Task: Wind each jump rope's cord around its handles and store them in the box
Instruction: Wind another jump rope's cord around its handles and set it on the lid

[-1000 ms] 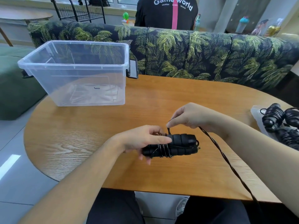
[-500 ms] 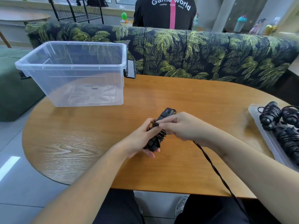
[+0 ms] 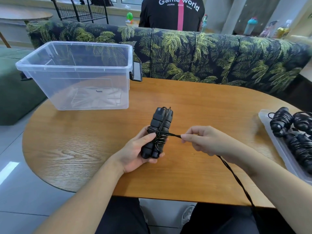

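Change: handles (image 3: 159, 130) now stand upright, right hand (image 3: 205, 141) pulled away rightward.
Left hand (image 3: 136, 149): grips the handles' lower half.
Right hand: pinches cord (image 3: 173, 135) taut, just beside the handles.

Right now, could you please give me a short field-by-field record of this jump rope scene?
left hand: grips the paired handles, upright above the table
right hand: pinches the cord, pulled taut to the right
cord state: several turns around the handles; the rest trails off the table's near edge
box: clear, open, nothing inside
tray: at the right, holds other black ropes
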`<control>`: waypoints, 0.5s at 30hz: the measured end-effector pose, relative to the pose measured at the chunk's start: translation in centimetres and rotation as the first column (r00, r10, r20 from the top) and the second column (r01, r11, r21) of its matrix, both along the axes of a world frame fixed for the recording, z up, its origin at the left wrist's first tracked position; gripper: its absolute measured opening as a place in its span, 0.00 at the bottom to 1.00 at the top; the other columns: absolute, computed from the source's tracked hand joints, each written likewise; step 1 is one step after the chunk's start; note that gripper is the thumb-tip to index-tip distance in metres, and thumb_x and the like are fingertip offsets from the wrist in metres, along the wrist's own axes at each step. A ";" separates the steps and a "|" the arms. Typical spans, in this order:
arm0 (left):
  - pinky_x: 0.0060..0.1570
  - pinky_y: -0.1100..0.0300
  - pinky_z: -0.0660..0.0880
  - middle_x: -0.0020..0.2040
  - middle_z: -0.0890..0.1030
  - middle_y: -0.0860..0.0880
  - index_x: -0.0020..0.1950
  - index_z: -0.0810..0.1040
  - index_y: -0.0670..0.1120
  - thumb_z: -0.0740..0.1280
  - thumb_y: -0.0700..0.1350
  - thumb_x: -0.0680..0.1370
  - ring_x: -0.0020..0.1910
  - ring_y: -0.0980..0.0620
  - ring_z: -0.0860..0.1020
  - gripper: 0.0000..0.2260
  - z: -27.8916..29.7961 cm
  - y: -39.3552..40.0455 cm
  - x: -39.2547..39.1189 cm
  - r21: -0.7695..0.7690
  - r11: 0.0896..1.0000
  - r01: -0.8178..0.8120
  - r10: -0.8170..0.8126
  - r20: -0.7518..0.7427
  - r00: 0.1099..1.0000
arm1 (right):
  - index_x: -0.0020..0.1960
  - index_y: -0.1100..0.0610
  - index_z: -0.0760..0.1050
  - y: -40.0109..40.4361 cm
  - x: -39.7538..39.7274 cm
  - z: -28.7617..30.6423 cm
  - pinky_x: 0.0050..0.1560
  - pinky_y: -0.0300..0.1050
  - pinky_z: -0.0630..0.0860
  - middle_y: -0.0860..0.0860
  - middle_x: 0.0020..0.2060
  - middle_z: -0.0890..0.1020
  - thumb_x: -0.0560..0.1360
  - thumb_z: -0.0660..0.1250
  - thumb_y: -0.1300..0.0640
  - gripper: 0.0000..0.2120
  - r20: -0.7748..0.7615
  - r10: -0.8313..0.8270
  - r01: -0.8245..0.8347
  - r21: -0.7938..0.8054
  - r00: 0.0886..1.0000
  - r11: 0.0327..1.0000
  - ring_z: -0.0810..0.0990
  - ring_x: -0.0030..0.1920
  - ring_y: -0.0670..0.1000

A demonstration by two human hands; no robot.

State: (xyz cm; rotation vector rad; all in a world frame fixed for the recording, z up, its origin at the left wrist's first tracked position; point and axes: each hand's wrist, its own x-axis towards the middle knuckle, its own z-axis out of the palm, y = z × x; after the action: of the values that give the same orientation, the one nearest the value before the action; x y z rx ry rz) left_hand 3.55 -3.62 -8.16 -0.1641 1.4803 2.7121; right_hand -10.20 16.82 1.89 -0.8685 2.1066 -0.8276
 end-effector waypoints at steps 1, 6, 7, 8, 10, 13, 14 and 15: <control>0.32 0.56 0.67 0.59 0.78 0.38 0.74 0.67 0.49 0.65 0.46 0.82 0.44 0.38 0.77 0.20 0.0 0.0 0.1 -0.015 1.000 0.013 -0.013 -0.020 1.000 | 0.49 0.54 0.81 0.2 -0.1 -0.2 0.28 0.39 0.60 0.47 0.26 0.70 0.80 0.65 0.42 0.16 0.018 0.006 -0.007 0.017 1.000 1.000 0.62 0.27 0.48; 0.25 0.61 0.61 0.54 0.77 0.41 0.74 0.64 0.43 0.64 0.52 0.80 0.34 0.46 0.73 0.26 0.0 0.0 -0.1 -0.028 0.999 0.036 -0.035 0.022 0.999 | 0.32 0.53 0.70 0.2 -0.4 -1.2 0.27 0.39 0.60 0.48 0.25 0.68 0.75 0.65 0.32 0.26 -0.054 -0.073 0.079 0.107 0.996 0.991 0.61 0.26 0.48; 0.24 0.62 0.60 0.53 0.77 0.42 0.74 0.63 0.41 0.64 0.53 0.80 0.33 0.47 0.73 0.27 -0.1 0.0 -0.1 -0.042 0.998 0.043 -0.042 0.023 0.999 | 0.31 0.53 0.68 0.1 -0.5 -1.4 0.26 0.37 0.60 0.48 0.25 0.67 0.74 0.64 0.31 0.27 -0.095 -0.072 0.083 0.119 0.993 0.989 0.61 0.25 0.48; 0.24 0.63 0.59 0.52 0.77 0.42 0.74 0.63 0.41 0.64 0.54 0.80 0.32 0.48 0.72 0.27 -0.1 0.0 -0.2 -0.055 0.997 0.051 -0.050 0.015 0.999 | 0.31 0.53 0.67 0.1 -0.7 -1.4 0.26 0.36 0.60 0.48 0.25 0.67 0.74 0.64 0.31 0.28 -0.134 -0.059 0.075 0.122 0.989 0.990 0.62 0.24 0.47; 0.23 0.62 0.57 0.51 0.77 0.42 0.71 0.68 0.41 0.63 0.56 0.80 0.30 0.49 0.72 0.26 0.0 -0.1 -0.1 -0.069 0.996 0.065 -0.066 -0.017 0.998 | 0.33 0.53 0.70 0.2 -0.9 -1.5 0.28 0.36 0.61 0.47 0.25 0.68 0.75 0.63 0.32 0.26 -0.132 -0.015 0.028 0.098 0.991 0.995 0.63 0.26 0.47; 0.22 0.62 0.55 0.49 0.78 0.43 0.67 0.75 0.45 0.63 0.65 0.79 0.27 0.50 0.73 0.28 0.0 -0.3 0.2 -0.043 0.997 0.068 -0.071 -0.086 0.994 | 0.40 0.53 0.77 0.7 -1.0 -1.4 0.31 0.41 0.57 0.47 0.29 0.66 0.79 0.62 0.39 0.20 0.103 0.109 -0.110 0.000 0.989 0.994 0.60 0.30 0.48; 0.21 0.62 0.55 0.48 0.79 0.42 0.67 0.75 0.45 0.63 0.68 0.78 0.25 0.50 0.73 0.30 0.0 -0.4 0.2 -0.027 0.998 0.063 -0.066 -0.092 0.994 | 0.43 0.54 0.78 0.9 -1.2 -1.3 0.31 0.41 0.56 0.47 0.30 0.66 0.81 0.62 0.42 0.17 0.170 0.145 -0.143 -0.023 0.975 0.989 0.59 0.31 0.48; 0.21 0.62 0.55 0.47 0.79 0.42 0.67 0.76 0.45 0.63 0.68 0.77 0.25 0.50 0.74 0.31 0.0 -0.4 0.2 -0.017 0.998 0.060 -0.061 -0.089 0.994 | 0.45 0.54 0.79 1.1 -1.4 -1.4 0.31 0.41 0.56 0.47 0.31 0.66 0.82 0.62 0.45 0.15 0.215 0.161 -0.158 -0.032 0.963 0.987 0.58 0.31 0.48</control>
State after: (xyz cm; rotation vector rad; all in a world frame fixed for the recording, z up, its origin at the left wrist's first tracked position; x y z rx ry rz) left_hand 3.72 -3.98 -8.18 0.0024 1.5020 2.6946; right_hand -11.64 17.95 0.51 -0.8997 1.8177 -0.8151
